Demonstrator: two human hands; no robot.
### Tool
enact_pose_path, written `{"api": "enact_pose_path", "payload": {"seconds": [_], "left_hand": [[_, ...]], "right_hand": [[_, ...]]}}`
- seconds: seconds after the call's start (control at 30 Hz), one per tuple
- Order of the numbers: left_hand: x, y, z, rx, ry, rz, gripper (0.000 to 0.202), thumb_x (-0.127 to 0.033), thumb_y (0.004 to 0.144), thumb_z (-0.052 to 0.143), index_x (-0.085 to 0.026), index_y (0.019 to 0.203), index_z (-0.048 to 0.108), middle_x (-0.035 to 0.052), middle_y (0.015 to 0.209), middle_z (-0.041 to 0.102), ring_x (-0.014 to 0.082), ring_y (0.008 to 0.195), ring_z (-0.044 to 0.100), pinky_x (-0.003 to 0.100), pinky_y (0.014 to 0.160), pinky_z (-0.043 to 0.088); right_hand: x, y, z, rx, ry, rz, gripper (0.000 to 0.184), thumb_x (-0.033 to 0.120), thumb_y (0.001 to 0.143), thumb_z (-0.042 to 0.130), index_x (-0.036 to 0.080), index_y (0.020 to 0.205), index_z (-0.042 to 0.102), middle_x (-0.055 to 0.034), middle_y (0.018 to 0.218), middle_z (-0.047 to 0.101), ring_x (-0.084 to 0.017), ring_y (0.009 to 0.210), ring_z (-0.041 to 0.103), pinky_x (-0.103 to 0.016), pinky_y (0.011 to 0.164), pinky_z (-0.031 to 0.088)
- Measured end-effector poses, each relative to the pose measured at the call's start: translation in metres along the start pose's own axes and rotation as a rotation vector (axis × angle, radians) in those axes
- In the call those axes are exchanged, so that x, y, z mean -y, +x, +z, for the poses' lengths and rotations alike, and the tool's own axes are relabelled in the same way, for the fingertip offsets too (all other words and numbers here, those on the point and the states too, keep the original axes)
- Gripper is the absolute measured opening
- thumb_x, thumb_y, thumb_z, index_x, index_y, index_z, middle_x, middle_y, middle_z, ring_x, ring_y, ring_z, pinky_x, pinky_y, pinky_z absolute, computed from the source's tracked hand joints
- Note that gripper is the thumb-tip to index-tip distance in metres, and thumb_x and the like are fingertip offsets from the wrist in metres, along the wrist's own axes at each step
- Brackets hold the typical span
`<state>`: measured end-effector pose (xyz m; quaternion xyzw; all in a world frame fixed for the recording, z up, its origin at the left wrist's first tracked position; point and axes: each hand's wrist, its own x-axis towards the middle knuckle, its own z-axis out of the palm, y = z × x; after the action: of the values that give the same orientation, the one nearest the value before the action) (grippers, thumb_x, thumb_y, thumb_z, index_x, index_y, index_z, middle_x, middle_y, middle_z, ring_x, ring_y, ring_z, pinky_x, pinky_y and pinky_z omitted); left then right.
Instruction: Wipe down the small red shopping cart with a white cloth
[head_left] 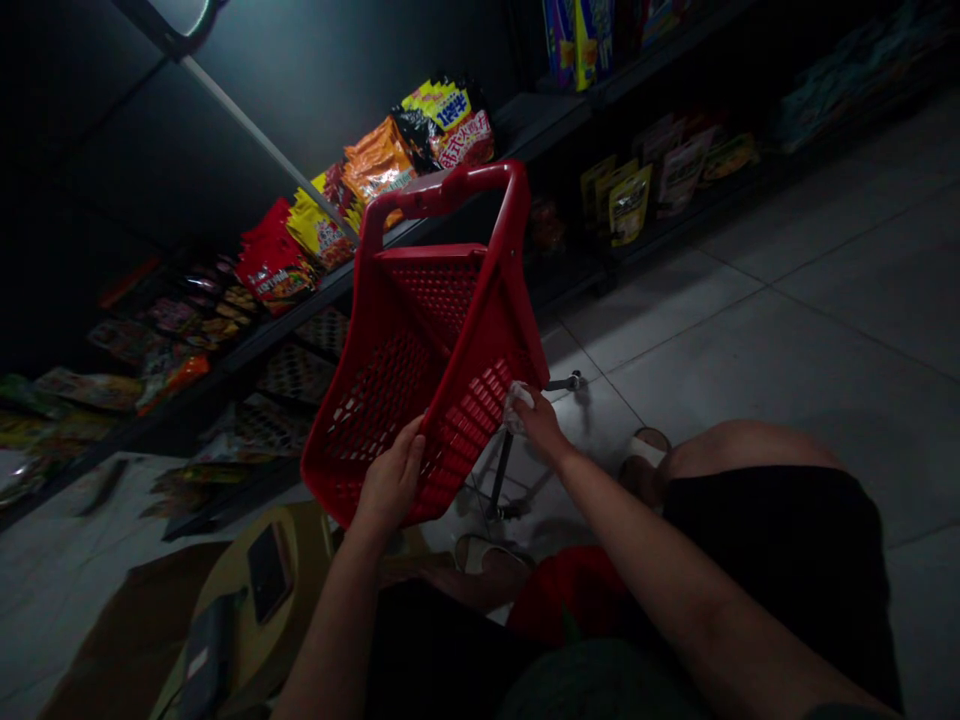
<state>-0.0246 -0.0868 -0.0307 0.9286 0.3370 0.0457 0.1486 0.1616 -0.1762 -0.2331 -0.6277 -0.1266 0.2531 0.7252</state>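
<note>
Red plastic shopping basket [424, 385] hangs tilted in the head view, held above the tiled floor [750, 320] by two hands standing apart: the left hand [390, 480] clasps its lower wall, while the right hand [541, 425] presses a white cloth [519, 405] against the opposite wall. Its handle [450, 190] points toward a shelf [540, 130] of bright snack packets [379, 165], and a white sandal [645, 450] shows on the floor beyond

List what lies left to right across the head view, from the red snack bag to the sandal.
Red snack bag → left hand → white cloth → right hand → sandal
</note>
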Motion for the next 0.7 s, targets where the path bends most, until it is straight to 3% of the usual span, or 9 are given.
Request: {"api": "enact_pose_path", "payload": {"seconds": [0.1, 0.23, 0.43, 0.53, 0.63, 0.7], "left_hand": [[-0.002, -0.001, 0.001, -0.010, -0.021, 0.015, 0.053, -0.048, 0.100, 0.030, -0.023, 0.141, 0.051, 0.0084, 0.132, 0.065, 0.0254, 0.117, 0.064, 0.038, 0.098, 0.050], [-0.003, -0.001, 0.000, -0.008, -0.015, 0.026, 0.052, -0.048, 0.100, 0.031, -0.023, 0.141, 0.053, 0.0078, 0.128, 0.068, 0.0255, 0.115, 0.066, 0.037, 0.097, 0.051], [-0.002, 0.001, 0.000, -0.018, -0.004, 0.015, 0.052, -0.048, 0.100, 0.030, -0.023, 0.140, 0.053, 0.0082, 0.126, 0.069, 0.0253, 0.107, 0.069, 0.036, 0.092, 0.053], [-0.003, 0.002, 0.001, -0.017, -0.017, 0.023, 0.052, -0.048, 0.100, 0.030, -0.023, 0.141, 0.052, 0.0077, 0.127, 0.068, 0.0251, 0.109, 0.068, 0.036, 0.092, 0.053], [-0.005, 0.003, 0.001, -0.008, -0.027, 0.036, 0.053, -0.048, 0.100, 0.029, -0.024, 0.141, 0.051, 0.0076, 0.128, 0.068, 0.0251, 0.113, 0.066, 0.036, 0.095, 0.051], [-0.006, 0.003, 0.001, -0.005, -0.012, 0.014, 0.054, -0.049, 0.100, 0.029, -0.023, 0.142, 0.051, 0.0083, 0.126, 0.069, 0.0261, 0.112, 0.067, 0.038, 0.095, 0.051]], "right_hand": [[0.002, -0.002, -0.003, -0.072, -0.114, -0.092, 0.043, 0.031, 0.079, 0.054, 0.021, 0.121, 0.062, -0.0068, 0.113, 0.065, -0.023, 0.109, 0.061, -0.044, 0.099, 0.047], [0.008, 0.002, -0.008, 0.009, -0.287, -0.230, 0.049, 0.031, 0.079, 0.057, 0.019, 0.127, 0.060, -0.0113, 0.122, 0.060, -0.026, 0.116, 0.057, -0.044, 0.104, 0.043], [0.015, 0.001, 0.000, 0.004, -0.104, -0.079, 0.040, 0.030, 0.083, 0.051, 0.021, 0.121, 0.061, -0.0049, 0.107, 0.067, -0.021, 0.096, 0.064, -0.038, 0.089, 0.052], [0.015, -0.008, 0.004, -0.028, -0.154, -0.159, 0.042, 0.032, 0.083, 0.053, 0.020, 0.123, 0.061, -0.0075, 0.112, 0.065, -0.023, 0.105, 0.062, -0.040, 0.095, 0.049], [0.017, -0.012, 0.003, 0.046, -0.302, -0.275, 0.048, 0.030, 0.081, 0.058, 0.019, 0.127, 0.060, -0.0105, 0.116, 0.061, -0.025, 0.111, 0.059, -0.041, 0.101, 0.045], [0.021, -0.010, 0.002, 0.101, -0.314, -0.258, 0.047, 0.029, 0.080, 0.058, 0.019, 0.126, 0.061, -0.0098, 0.115, 0.062, -0.024, 0.108, 0.061, -0.040, 0.099, 0.047]]}}
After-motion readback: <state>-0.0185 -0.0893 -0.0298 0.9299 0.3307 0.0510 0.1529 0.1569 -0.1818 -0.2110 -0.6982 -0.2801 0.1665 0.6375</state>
